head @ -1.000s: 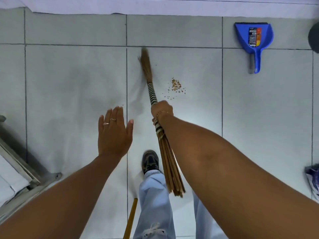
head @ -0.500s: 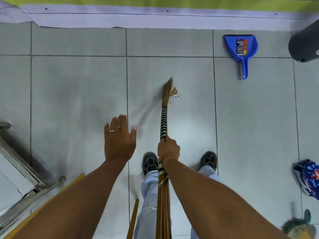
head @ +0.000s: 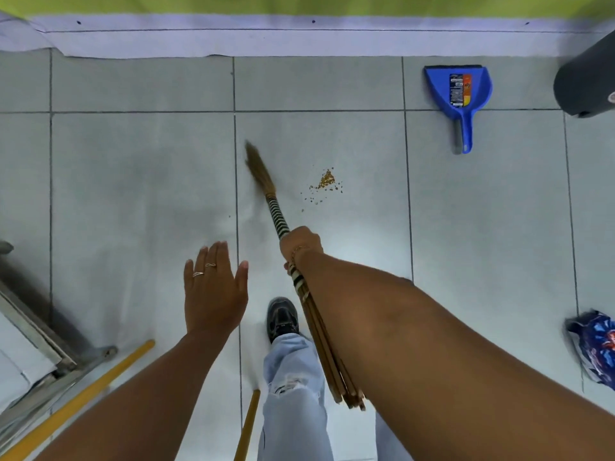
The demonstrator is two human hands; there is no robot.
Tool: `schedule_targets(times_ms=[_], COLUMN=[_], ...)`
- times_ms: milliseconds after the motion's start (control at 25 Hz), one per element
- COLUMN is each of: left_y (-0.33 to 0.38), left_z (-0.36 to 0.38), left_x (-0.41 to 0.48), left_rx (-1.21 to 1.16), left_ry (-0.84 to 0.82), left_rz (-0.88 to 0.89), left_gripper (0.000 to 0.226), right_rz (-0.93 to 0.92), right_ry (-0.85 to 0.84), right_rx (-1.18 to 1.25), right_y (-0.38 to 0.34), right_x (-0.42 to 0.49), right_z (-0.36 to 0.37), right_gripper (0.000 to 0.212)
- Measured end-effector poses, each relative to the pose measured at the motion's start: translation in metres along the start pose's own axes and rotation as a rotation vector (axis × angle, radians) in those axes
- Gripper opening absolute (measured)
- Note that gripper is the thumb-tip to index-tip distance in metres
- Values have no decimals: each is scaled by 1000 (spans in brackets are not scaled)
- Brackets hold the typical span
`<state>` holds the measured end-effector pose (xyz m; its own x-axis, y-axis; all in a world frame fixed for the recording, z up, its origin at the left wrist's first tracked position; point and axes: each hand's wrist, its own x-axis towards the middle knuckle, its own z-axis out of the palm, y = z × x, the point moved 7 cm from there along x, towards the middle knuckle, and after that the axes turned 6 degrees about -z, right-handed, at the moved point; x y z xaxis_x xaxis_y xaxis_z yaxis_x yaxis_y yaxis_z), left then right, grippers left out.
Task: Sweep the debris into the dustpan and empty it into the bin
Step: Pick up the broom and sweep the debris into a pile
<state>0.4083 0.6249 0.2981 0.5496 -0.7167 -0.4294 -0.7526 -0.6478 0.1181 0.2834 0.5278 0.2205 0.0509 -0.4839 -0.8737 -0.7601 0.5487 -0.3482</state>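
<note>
1. The debris [head: 324, 183] is a little pile of brownish crumbs on the grey tile floor [head: 139, 194], roughly mid-frame, with a few stray bits scattered around it and one or two off to the left near a grout line.
2. The broom [head: 278, 214] has a striped black-and-white wrapped neck and a bundle of sticks for a handle. Its bristle tip is blurred and sits left of the crumbs, clearly apart from them.
3. The right hand [head: 301, 242] is wrapped tight around the striped neck, bracelet at the wrist, the stick bundle running back under the forearm.
4. The left hand [head: 214, 291] holds nothing, fingers together and flat, palm down, hovering above the floor. Two rings on it.
5. The dustpan [head: 459, 91] is blue with a label sticker, lying on the floor up at the far right by the wall, handle pointing toward the person, well apart from the crumbs.
6. A dark bin [head: 587, 84] sits at the right edge, just beside the dustpan.
7. One shoe [head: 282, 319] and light jeans show below; a crumpled blue bag [head: 595, 347] lies far right, a yellow pole [head: 80, 404] at lower left.
</note>
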Motion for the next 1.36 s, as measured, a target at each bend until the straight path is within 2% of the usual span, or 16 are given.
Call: schedule_targets(times_ms=[280,360,440,520,680,760,880,1080,1360], left_y=[52,84,123,142,188,204,212,209,189], left_z=[8,14,18,22,37,47,67,88,88], left_x=[-11,-18,-29,-32,-48,-57,-70,-75,-54], left_rx=[5,-14,-54,-72,-102,-107,-89,-25,-27], left_ry=[-15,-20,-23,-22,-21,-7,-32,-73,-72], left_rz=[12,41,56,59,36,7,-41,-6,-4], left_gripper=[51,51,52,55,51,53,57,64,60], right_rz=[102,-12,-216,-376,-578,-563,-447,-359,-323], right_ry=[9,18,47,36,-116,-174,-153,-73,-5], right_rx=[3,-212,-452,-591,-961,-1096,-1170,-1140,-1021], right_y=[88,112,129,134,137,141,153,153,144], right_x=[-8,-24,-41,-52,-44,-29,-4,23,37], right_z=[-60,-76,-98,-104,-142,-162,-190,-210,-197], right_gripper=[33,34,34,36,37,37,36,36,36])
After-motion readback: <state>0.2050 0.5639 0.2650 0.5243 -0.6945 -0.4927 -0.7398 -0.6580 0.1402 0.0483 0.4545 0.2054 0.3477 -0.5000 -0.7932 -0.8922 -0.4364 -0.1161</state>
